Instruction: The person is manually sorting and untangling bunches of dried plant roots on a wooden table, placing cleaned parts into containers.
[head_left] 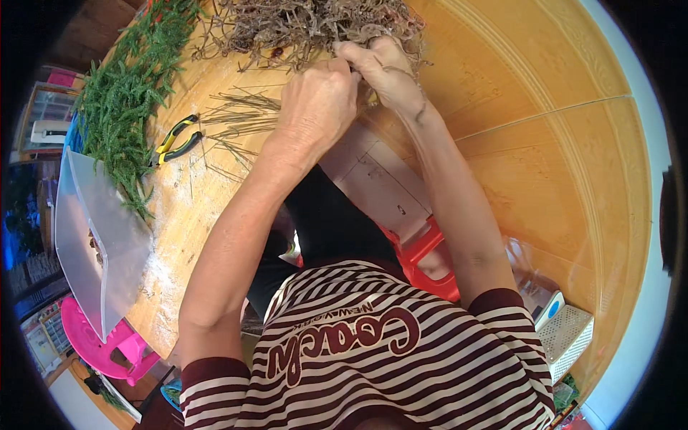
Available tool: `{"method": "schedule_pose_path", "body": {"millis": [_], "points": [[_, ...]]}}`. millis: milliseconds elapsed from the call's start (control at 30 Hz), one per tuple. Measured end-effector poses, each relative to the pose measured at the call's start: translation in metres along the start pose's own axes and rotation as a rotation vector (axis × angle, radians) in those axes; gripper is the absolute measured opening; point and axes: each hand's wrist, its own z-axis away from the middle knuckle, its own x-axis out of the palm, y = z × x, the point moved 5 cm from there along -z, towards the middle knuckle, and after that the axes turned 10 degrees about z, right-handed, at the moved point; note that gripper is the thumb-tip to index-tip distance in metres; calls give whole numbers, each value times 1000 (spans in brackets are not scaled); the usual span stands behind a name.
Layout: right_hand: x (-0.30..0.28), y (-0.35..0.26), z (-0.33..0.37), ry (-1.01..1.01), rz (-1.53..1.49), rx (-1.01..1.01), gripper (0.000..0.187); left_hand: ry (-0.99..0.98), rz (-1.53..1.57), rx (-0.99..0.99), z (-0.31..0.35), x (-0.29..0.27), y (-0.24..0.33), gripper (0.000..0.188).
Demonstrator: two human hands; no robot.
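My left hand [319, 99] and my right hand [387, 74] meet at the near side of a heap of dry, brown, tangled twigs [287, 27]. Both are closed with the fingers curled inward, the right thumb lying close to the left fist. Whatever they pinch is hidden behind the knuckles. To the left of my left hand, thin greenish-brown wire-like stems [242, 115] are spread on the wooden table [193, 236]. Pliers with yellow and black handles [178, 141] lie beyond the stems, handles spread apart.
Green needle-leaved sprigs [132, 97] are heaped along the table's left side. Nearer stands a clear plastic bin [107, 244] with a few brown bits inside. A pink stool [107, 344] is below left, a red stool [426, 254] beneath my right forearm, and a perforated metal box [568, 335] at lower right.
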Motion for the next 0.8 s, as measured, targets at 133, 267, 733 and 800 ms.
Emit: {"method": "schedule_pose_path", "body": {"millis": [133,267,733,800], "points": [[-4,-11,0,-5,186,-141,39,34,22,-12,5,1,4,23],[-3,-14,-5,-48,-101,54,34,208,228,6,6,-7,-7,17],[21,13,-16,38,-582,141,24,126,268,-56,19,7,12,16],[8,16,-22,29,-554,168,25,88,280,1,28,14,25,14]]}}
